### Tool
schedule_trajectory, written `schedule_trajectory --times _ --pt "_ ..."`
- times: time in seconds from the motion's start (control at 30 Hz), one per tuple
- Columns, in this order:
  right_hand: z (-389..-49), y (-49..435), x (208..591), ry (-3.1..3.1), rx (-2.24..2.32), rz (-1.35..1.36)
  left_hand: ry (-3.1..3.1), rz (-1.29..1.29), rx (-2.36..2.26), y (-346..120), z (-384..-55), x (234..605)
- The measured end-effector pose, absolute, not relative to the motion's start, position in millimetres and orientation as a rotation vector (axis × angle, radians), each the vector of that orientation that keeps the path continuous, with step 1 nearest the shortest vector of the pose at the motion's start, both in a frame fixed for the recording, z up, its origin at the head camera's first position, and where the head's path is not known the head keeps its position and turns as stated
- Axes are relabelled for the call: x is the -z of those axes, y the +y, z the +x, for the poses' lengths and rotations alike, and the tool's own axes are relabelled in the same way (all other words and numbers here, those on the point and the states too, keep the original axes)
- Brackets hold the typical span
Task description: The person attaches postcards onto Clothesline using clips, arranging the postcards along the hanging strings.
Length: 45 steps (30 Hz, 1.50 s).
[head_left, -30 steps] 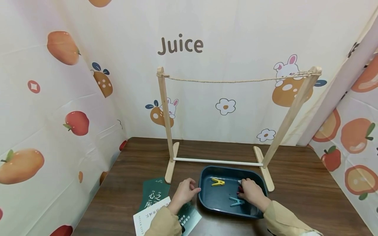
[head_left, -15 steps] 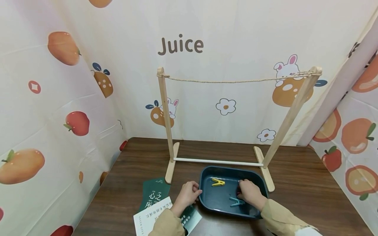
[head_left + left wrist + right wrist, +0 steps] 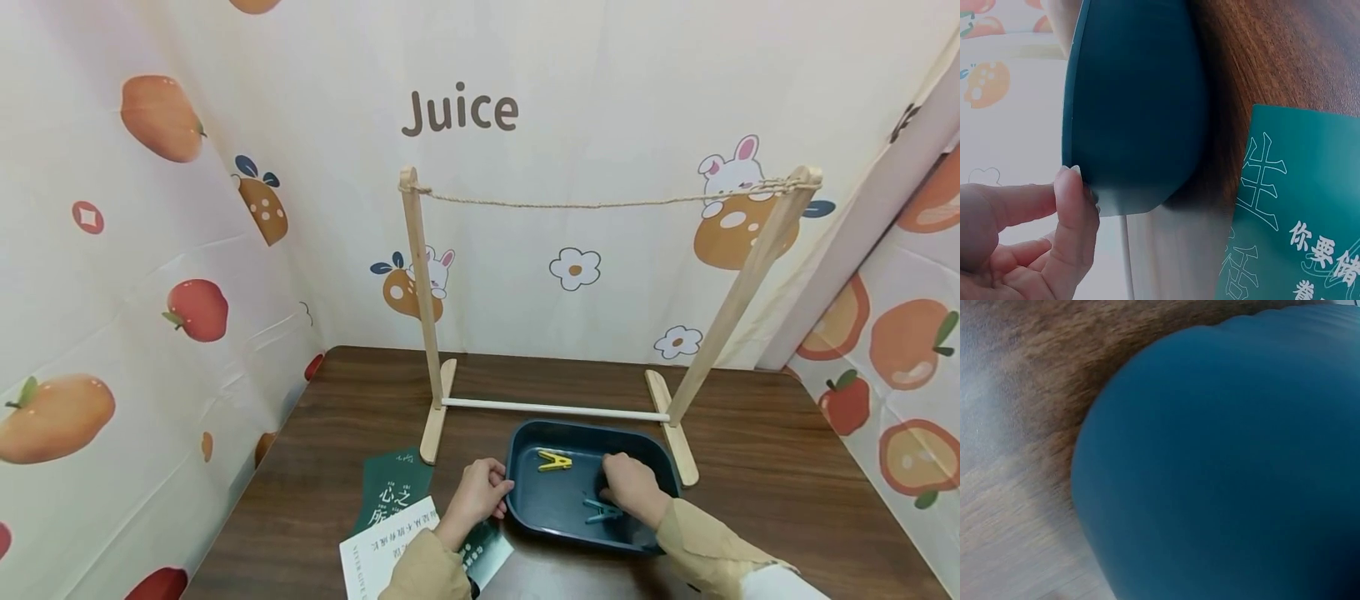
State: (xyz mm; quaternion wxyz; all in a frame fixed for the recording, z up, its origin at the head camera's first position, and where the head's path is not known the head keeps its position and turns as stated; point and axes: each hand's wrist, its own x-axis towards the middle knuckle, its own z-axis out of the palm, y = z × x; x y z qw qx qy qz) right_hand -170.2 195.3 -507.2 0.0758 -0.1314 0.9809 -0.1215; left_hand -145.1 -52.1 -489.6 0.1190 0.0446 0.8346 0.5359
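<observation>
Since a second ago, the left hand (image 3: 477, 492) has drawn its spread fingertips together on the rim of the dark blue tray (image 3: 555, 504), and the right hand (image 3: 633, 487) has shifted slightly leftward inside it; a red piece visible then by the right fingers is now hidden. As the left wrist view shows, the left thumb and fingers pinch the tray's rim with almost no gap. Fingers of the right hand are bent down into the tray, their tips out of sight, so I cannot tell what they hold or how far apart they are. The tray lies right of the left hand and under the right one. Just beside the right fingers, on the near side, is the blue clip (image 3: 602, 511); the yellow clip (image 3: 555, 461) lies farther left of that hand. Left of the left hand is a green booklet (image 3: 396, 479), with a white booklet (image 3: 386, 546) partly beneath its forearm. Beyond both hands stands a wooden frame (image 3: 423, 292) with a cord (image 3: 555, 205) across its top.
</observation>
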Motion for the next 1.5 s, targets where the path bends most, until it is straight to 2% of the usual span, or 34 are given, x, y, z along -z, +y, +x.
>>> schedule_trajectory --times 0.3,0.87,1.1,1.5 --pt "-170 195 500 2.935 0.41 -0.412 2.431 0.139 -1.594 -52 -146 488" --pt "-158 196 485 2.96 0.722 -0.247 2.5 0.289 -1.587 -68 -148 491" --pt "-149 198 479 2.984 0.858 -0.215 2.773 0.349 -1.382 -84 -142 488" --pt "-135 196 473 3.026 1.125 -0.116 2.827 0.204 -1.17 -112 -121 496"
